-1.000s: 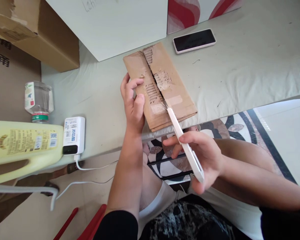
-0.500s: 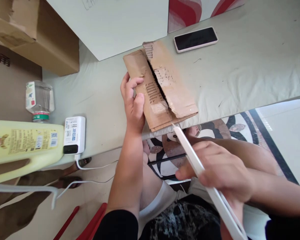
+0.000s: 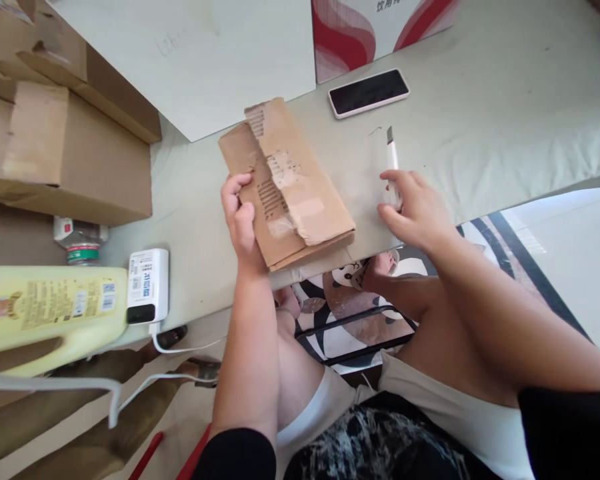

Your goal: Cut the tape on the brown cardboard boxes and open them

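Head view: left hand (image 3: 241, 223) grips the near-left edge of a flat piece of torn cardboard (image 3: 286, 183) lying on the table (image 3: 505, 113) w/ its near end over the table edge, thumb on top & fingers curled round the side. Right hand (image 3: 414, 212) rests on the table just right of the cardboard, fingers closed loosely over the handle of a white box cutter (image 3: 392, 163), blade end pointing away from the person. Phone (image 3: 369, 93) lies face up beyond the cutter, power bank (image 3: 147, 285) & yellow jug (image 3: 50, 310) at left, cardboard boxes (image 3: 65, 143) far left.
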### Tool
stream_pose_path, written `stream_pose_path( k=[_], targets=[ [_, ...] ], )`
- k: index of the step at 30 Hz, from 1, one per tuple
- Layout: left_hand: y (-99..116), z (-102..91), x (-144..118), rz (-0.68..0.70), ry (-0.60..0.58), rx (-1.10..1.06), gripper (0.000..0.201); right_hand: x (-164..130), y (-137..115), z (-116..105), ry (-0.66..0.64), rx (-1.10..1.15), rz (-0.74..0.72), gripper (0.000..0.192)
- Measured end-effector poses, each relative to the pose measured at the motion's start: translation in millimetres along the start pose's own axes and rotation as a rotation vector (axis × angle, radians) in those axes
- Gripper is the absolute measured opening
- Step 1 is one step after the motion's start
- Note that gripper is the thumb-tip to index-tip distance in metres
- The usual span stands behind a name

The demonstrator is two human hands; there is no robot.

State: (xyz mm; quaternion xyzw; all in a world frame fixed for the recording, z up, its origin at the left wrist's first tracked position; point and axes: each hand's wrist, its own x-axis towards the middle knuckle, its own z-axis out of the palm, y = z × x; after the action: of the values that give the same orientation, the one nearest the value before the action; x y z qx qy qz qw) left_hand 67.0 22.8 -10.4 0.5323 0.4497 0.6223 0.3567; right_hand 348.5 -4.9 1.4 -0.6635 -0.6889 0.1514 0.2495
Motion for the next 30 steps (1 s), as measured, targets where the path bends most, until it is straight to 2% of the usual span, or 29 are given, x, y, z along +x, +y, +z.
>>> stream_pose_path(
  k=[3,7,10,16,20,26,30],
  targets=[
    [-4.2,-7.0,5.3,0.03,0.069,-0.079,0.045,-1.0,3.3,15.3,-0.053,-0.109,0.034,0.051],
    [-11.3,-11.9,8.9,-0.21,0.139,-0.066,0.04,-5.8,1.6,27.8,-0.045,-0.085,-0.13,0.038],
    [-14.0,-10.0,8.8,-0.334,0.127,-0.031,0.041,-4.8,-0.8,28.7,-0.104,0.043,-0.236,0.037],
    [-0.5,-0.1,4.8,-0.294,0.067,-0.217,0.052,0.2,-6.2,23.9,-0.059,0.301,-0.331,0.057],
    [8.6,2.3,2.8,-0.266,0.09,-0.193,0.057,-0.9,-7.7,21.4,0.04,0.38,-0.409,0.068],
    [13.0,0.2,3.6,-0.179,0.097,-0.242,0.05,-4.2,-9.3,20.4,0.019,0.437,-0.374,0.062],
    [16.5,3.5,1.2,-0.14,0.007,-0.215,0.06,-4.0,-4.3,28.3,-0.019,0.501,-0.335,0.056]
  ],
)
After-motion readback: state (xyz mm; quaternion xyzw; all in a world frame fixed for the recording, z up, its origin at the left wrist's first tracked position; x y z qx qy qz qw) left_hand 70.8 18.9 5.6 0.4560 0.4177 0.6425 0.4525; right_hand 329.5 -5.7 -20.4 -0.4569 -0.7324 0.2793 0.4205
